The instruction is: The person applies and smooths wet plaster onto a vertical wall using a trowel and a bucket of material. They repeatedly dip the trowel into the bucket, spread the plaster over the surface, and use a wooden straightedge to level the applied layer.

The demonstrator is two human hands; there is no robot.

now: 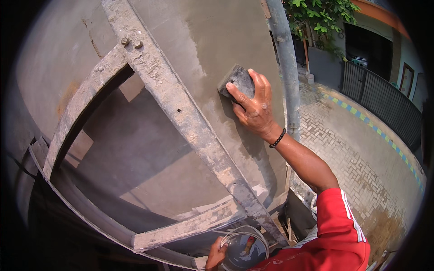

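Observation:
My right hand point(257, 106) grips a dark grey block point(242, 81) that looks like a sponge, fingers over its far side and thumb on its near face. The block rests against a grey plastered wall point(221, 36), beside the edge between a darker, damp-looking patch and paler plaster. Low in the view, my left hand point(216, 254) is closed on the rim of a round bucket point(265, 239). Inside the bucket are dark liquid and a brush-like tool with a reddish handle point(248, 245); its lower end is hard to make out.
A plaster-crusted metal frame point(181, 108) with bolts and a curved brace crosses in front of the wall on the left. A grey vertical pipe point(289, 67) runs along the wall's right edge. Far below lie a paved lane point(334, 149), a dark gate point(375, 92) and a leafy tree point(318, 18).

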